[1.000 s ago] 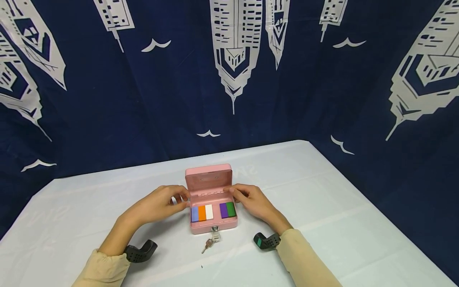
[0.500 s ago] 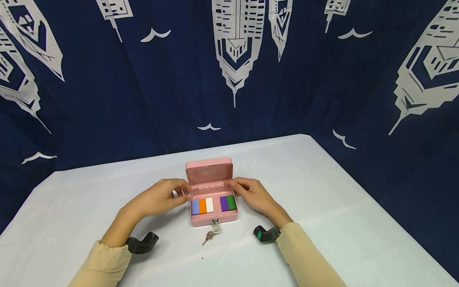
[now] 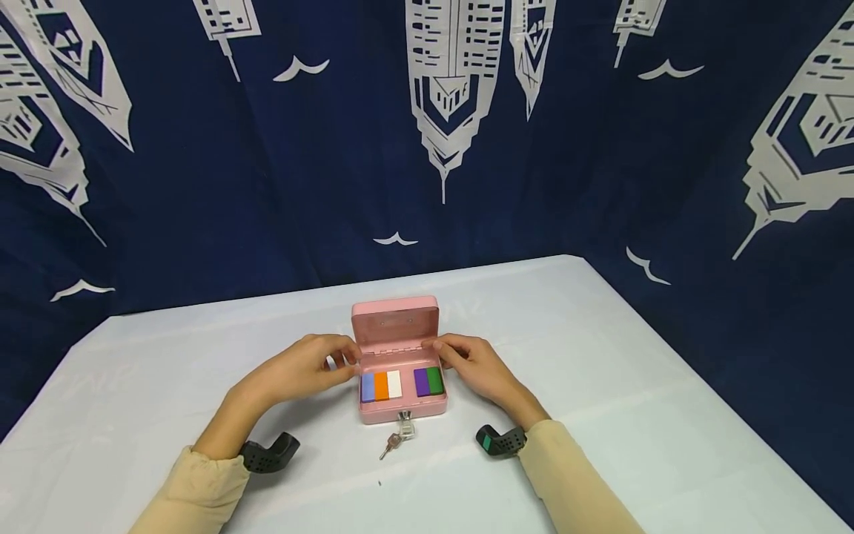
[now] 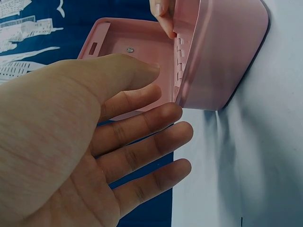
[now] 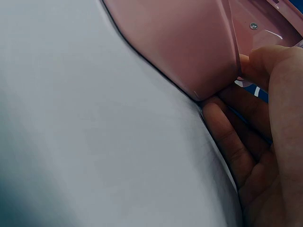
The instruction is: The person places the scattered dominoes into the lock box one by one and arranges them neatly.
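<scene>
A pink metal cash box (image 3: 403, 412) stands with its lid (image 3: 395, 326) raised. Inside, light blue, orange and white blocks (image 3: 381, 386) lie side by side at the left, and purple and green blocks (image 3: 428, 381) at the right. My left hand (image 3: 307, 365) is at the box's back left corner; its fingers (image 4: 147, 142) are spread and loosely extended close by the hinge end. At the back right corner my right hand (image 3: 477, 365) holds the box, fingers (image 5: 222, 127) against the outside and a fingertip over the rim near the hinge.
Keys (image 3: 390, 445) with a clear tag (image 3: 407, 429) hang from the lock at the box's front and lie on the white-covered table (image 3: 567, 334). A dark speck (image 3: 379, 483) lies nearer the front. Behind hangs a navy curtain (image 3: 347, 185) with white building prints.
The head view has shifted slightly. Both hands keep their places at the box's back corners, and the blocks and lid stay as they were.
</scene>
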Demonstrator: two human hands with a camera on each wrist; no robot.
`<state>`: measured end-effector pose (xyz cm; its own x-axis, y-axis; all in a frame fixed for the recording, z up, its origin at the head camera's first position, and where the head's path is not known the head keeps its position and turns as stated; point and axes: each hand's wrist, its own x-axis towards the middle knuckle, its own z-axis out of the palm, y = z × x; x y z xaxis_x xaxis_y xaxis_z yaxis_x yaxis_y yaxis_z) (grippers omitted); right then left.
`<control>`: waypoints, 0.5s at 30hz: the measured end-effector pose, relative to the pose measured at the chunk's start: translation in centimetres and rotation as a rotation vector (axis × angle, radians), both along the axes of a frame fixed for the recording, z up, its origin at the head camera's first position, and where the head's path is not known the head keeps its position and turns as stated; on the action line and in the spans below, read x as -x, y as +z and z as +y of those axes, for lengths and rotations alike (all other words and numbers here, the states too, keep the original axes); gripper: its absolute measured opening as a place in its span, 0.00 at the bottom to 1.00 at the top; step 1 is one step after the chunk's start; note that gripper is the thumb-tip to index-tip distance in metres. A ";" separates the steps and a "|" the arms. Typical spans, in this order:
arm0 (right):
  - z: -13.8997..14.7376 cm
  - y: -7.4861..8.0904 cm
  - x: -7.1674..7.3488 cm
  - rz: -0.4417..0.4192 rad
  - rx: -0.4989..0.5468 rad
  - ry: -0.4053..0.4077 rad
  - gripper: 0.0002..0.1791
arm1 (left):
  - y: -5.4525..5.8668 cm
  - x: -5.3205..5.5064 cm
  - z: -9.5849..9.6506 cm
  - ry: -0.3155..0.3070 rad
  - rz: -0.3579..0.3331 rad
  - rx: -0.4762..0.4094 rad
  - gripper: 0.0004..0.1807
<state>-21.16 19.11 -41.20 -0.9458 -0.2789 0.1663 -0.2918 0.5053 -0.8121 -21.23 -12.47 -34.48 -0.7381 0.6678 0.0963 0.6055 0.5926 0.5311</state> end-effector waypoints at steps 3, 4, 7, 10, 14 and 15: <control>-0.2 -0.3 -0.1 -0.011 0.002 0.003 0.18 | -0.2 -0.4 -0.2 0.007 -0.004 0.005 0.08; -0.3 -0.4 -0.1 -0.016 0.001 0.000 0.18 | -0.2 -0.5 -0.3 0.010 -0.001 0.005 0.08; -0.2 -0.6 -0.3 -0.015 0.006 -0.017 0.18 | -0.2 -0.5 -0.1 0.004 0.014 0.001 0.08; -0.1 -0.6 -0.5 -0.014 0.015 -0.030 0.18 | -0.1 -0.5 0.0 0.011 0.030 -0.002 0.08; 0.5 -0.8 -0.8 -0.024 0.043 -0.037 0.18 | 0.4 -0.5 0.4 0.020 0.065 -0.002 0.07; 0.7 -0.8 -0.9 -0.028 0.057 -0.040 0.17 | 0.6 -0.6 0.5 0.028 0.076 0.000 0.08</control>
